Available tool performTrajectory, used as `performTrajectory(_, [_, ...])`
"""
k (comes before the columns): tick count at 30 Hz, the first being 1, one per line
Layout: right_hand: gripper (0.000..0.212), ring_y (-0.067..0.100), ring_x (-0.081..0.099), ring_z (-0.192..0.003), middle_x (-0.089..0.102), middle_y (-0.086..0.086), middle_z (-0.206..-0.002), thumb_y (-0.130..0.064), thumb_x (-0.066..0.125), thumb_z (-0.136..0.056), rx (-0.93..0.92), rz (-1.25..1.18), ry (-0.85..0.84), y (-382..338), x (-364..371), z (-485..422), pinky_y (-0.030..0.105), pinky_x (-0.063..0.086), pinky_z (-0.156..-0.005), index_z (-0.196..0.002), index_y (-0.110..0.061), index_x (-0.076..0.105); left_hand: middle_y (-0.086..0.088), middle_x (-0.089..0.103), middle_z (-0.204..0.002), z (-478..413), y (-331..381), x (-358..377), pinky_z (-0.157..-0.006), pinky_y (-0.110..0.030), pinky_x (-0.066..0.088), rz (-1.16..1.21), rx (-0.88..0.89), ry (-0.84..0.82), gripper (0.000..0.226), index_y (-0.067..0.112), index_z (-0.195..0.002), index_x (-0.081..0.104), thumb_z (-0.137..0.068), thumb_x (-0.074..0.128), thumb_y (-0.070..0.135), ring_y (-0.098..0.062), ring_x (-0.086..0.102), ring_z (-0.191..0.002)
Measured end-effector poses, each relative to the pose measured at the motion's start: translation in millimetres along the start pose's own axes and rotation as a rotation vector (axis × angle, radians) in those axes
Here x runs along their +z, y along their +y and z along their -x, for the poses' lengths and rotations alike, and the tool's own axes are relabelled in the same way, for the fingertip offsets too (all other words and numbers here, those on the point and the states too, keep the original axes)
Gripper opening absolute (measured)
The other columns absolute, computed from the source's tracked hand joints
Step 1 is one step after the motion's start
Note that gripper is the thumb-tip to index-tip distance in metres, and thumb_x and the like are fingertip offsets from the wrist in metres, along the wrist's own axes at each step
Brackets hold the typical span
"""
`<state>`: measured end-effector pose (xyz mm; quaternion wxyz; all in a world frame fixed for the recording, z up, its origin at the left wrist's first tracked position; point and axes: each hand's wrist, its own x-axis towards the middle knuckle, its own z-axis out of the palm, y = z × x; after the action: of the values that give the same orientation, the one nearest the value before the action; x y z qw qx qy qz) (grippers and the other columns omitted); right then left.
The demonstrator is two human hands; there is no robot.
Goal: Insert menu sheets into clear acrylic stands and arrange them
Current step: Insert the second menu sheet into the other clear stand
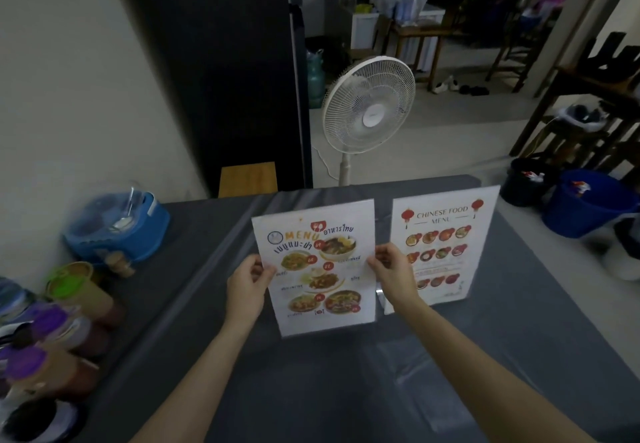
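Observation:
A Thai food menu stand (317, 269), a clear acrylic holder with a printed sheet inside, stands upright in the middle of the grey-covered table (346, 390). My left hand (246, 287) grips its left edge and my right hand (393, 271) grips its right edge. To the right, a second acrylic stand with a Chinese food menu (445, 245) stands upright on the table, partly behind my right hand. The two stands are side by side with a narrow gap.
A blue basket (117, 228) with a clear lid sits at the table's far left. Condiment bottles with purple and green caps (59, 332) crowd the left edge. A white pedestal fan (369, 107) stands behind the table. Blue and black buckets (585, 203) are on the floor at right.

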<state>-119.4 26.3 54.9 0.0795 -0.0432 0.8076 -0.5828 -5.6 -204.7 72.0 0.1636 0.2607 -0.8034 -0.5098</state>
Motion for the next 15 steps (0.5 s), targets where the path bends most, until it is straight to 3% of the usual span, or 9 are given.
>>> performTrajectory(8, [0.006,0.01,0.062,-0.087,0.062,-0.003,-0.095,-0.012,0.057,-0.092,0.017,-0.032,-0.001,11.2,2.1,-3.5,0.031,0.055,-0.079,-0.097,-0.014,0.055,0.001,0.069,-0.087,-7.0,-2.4,5.6,-0.065,-0.024,0.052,-0.02,0.027,-0.003,0.003,0.009,-0.091,0.064,-0.089,0.064,0.011,-0.01,0.066,-0.081])
performTrajectory(15, [0.006,0.012,0.064,-0.091,0.065,0.0,-0.099,-0.011,0.056,-0.092,-0.009,-0.074,-0.003,8.2,1.4,-1.5,0.03,0.056,-0.077,-0.093,-0.018,0.054,0.007,0.069,-0.087,-6.7,-1.6,2.0,-0.062,-0.02,0.054,0.033,0.088,0.007,0.005,0.016,-0.092,0.065,-0.089,0.065,0.012,0.004,0.065,-0.074])
